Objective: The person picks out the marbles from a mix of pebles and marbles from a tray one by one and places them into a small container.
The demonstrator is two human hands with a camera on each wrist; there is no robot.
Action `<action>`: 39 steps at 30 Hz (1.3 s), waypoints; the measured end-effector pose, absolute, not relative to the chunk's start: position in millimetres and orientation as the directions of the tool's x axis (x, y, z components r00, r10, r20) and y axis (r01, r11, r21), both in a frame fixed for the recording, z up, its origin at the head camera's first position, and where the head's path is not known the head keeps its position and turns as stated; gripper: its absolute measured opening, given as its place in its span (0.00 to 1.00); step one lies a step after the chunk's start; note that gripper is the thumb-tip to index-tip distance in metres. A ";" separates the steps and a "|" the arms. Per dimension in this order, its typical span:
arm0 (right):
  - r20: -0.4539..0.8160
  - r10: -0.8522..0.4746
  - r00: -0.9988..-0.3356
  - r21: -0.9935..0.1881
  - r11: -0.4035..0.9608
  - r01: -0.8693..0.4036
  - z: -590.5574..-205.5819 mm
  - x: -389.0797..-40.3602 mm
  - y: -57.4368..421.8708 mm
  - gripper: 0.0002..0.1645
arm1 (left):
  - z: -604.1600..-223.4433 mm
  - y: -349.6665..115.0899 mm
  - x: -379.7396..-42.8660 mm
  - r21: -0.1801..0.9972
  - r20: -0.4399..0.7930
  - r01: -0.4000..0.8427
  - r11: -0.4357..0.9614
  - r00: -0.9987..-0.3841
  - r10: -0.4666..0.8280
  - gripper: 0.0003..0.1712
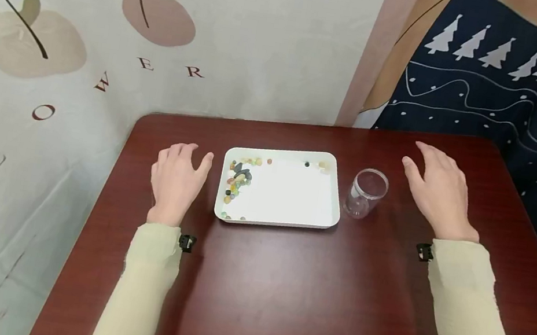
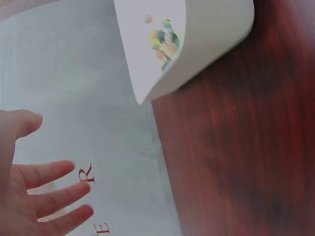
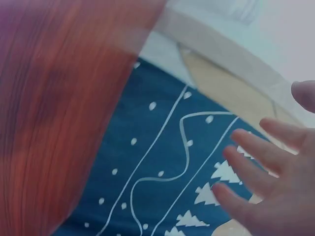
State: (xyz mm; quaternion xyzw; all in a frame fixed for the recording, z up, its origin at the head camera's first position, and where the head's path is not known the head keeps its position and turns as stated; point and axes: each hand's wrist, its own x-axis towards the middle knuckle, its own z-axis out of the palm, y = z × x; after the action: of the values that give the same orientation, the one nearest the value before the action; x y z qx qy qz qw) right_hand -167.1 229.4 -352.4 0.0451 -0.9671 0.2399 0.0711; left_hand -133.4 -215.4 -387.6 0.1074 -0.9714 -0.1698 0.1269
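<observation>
A shallow white tray [image 1: 290, 194] lies on the dark red table, with small colored stones [image 1: 239, 177] gathered mostly along its left side and a few by its back edge. Just right of the tray stands a clear, see-through cup [image 1: 367, 192]. My left hand [image 1: 176, 179] is left of the tray, apart from it, fingers relaxed and holding nothing. In the left wrist view the tray's corner [image 2: 197, 54] rises beyond the spread fingers. To the right of the cup is my right hand [image 1: 438, 185], its fingers extended and holding nothing; the right wrist view shows these fingers [image 3: 266, 152] spread.
The table [image 1: 308, 314] reaches toward me in front of the tray. A pale cloth with flowers and letters [image 1: 268, 33] hangs behind and to the left. On the right hangs a navy cloth with white trees [image 1: 470, 94]. Small black devices [image 1: 187, 243] sit at both wrists.
</observation>
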 end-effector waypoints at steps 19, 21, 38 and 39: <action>0.541 -0.231 -0.809 -0.578 0.597 -0.557 -397.5 -130.2 102.5 0.15 | -440.9 -201.1 -107.7 0.812 -0.221 -0.293 0.505 -0.955 -0.198 0.29; 0.517 -0.242 -0.821 -0.596 0.586 -0.549 -402.8 -131.2 94.4 0.14 | -445.8 -202.7 -105.8 0.808 -0.240 -0.301 0.508 -0.953 -0.183 0.28; 0.383 -0.213 -0.899 -0.734 0.521 -0.436 -413.4 -146.1 73.1 0.15 | -466.3 -208.4 -104.7 0.832 -0.249 -0.286 0.475 -0.958 -0.142 0.30; 0.377 -0.208 -0.902 -0.741 0.517 -0.429 -412.3 -147.3 72.5 0.15 | -467.4 -208.5 -105.4 0.840 -0.246 -0.288 0.459 -0.957 -0.151 0.29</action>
State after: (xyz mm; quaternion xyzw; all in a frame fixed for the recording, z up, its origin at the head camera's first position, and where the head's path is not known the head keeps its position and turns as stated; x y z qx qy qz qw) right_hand -147.3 72.5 -412.3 0.1845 -0.8625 0.4553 0.1214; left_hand -105.4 -208.5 -467.4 0.1289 -0.8513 -0.5039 -0.0682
